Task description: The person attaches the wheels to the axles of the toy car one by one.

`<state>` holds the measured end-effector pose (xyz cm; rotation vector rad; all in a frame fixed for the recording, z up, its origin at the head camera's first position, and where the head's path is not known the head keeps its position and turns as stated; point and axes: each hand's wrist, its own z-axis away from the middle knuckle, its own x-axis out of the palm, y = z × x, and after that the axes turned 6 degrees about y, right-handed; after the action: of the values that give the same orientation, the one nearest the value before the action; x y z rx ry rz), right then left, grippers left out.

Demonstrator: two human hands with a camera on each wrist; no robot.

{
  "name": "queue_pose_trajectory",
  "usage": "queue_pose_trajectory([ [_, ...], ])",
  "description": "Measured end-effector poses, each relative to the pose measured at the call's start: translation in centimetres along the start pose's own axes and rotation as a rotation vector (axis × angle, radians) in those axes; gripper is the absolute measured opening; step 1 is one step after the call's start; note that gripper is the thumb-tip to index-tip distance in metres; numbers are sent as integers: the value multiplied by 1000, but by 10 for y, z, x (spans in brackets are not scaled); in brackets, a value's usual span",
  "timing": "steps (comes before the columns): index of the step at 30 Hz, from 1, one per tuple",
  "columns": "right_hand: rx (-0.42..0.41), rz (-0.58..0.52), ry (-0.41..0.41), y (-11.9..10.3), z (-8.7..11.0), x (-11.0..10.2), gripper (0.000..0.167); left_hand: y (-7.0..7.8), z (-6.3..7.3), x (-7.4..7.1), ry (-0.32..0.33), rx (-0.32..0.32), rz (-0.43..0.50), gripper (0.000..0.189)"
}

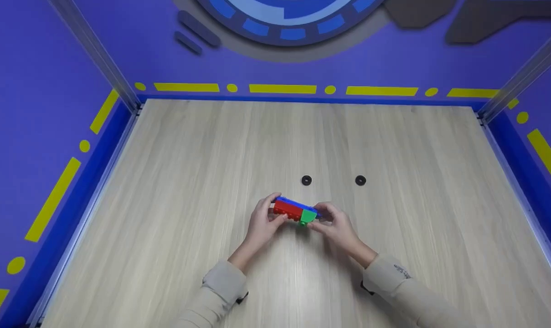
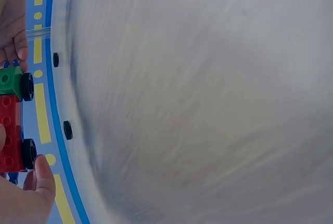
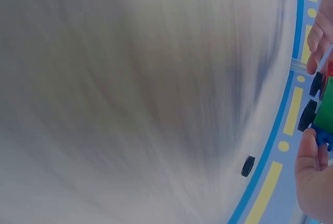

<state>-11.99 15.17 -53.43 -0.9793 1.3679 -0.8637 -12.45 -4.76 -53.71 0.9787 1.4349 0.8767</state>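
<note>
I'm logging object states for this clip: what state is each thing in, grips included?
Toy vehicle: held above the table
Left grip: holding the red block
Right grip: holding the green block's end
Green-end wheel: fitted
Red-end wheel: fitted
Left loose wheel: flat on the table
Right loose wheel: flat on the table

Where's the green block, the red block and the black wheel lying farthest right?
Green block (image 1: 308,215), head view: middle of its side.
Red block (image 1: 288,209), head view: its long side.
Black wheel (image 1: 360,184), head view: its ring, just below centre.

Beige sleeves (image 1: 224,279), the right bearing a dark marking (image 1: 401,271).
</note>
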Motion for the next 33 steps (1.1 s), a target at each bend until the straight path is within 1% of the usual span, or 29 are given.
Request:
queue_pose_trajectory([
  [3, 11, 3, 5, 0, 0, 1, 39, 1, 0, 2, 9, -13, 17, 56],
  [6, 7, -3, 7, -2, 2, 3, 36, 3, -1, 4, 2, -40, 62, 58],
  [9, -19, -19, -5, -13, 6, 3, 31, 5, -2, 6, -8, -81, 131, 59],
  [13, -43, -17, -26, -31, 13, 2, 26, 9, -3, 7, -8, -141, 191, 60],
  [15, -35, -5, -31, -35, 15, 3, 25, 10, -3, 8, -12, -164, 203, 60],
  [17, -48, 7, -34, -35, 16, 4, 25, 10, -3, 8, -22, -178, 216, 59],
  [18, -56, 5, -38, -35, 17, 5, 25, 11, -3, 8, -25, -181, 222, 58],
  [20, -53, -5, -44, -27, 16, 8, 25, 11, -3, 8, -34, -194, 224, 58],
  [22, -71, 4, -56, -18, 15, 10, 26, 12, -2, 8, -39, -204, 229, 58],
  [26, -95, 23, -79, -4, 15, 14, 27, 10, -2, 9, -31, -209, 215, 59],
  [30, -117, 16, -95, -4, 16, 17, 23, 8, -3, 11, -2, -195, 215, 57],
  [31, -130, 18, -101, -8, 17, 17, 22, 10, -3, 10, 2, -195, 215, 56],
  [33, -131, 23, -108, -19, 19, 16, 20, 19, -1, 7, 14, -193, 221, 55],
])
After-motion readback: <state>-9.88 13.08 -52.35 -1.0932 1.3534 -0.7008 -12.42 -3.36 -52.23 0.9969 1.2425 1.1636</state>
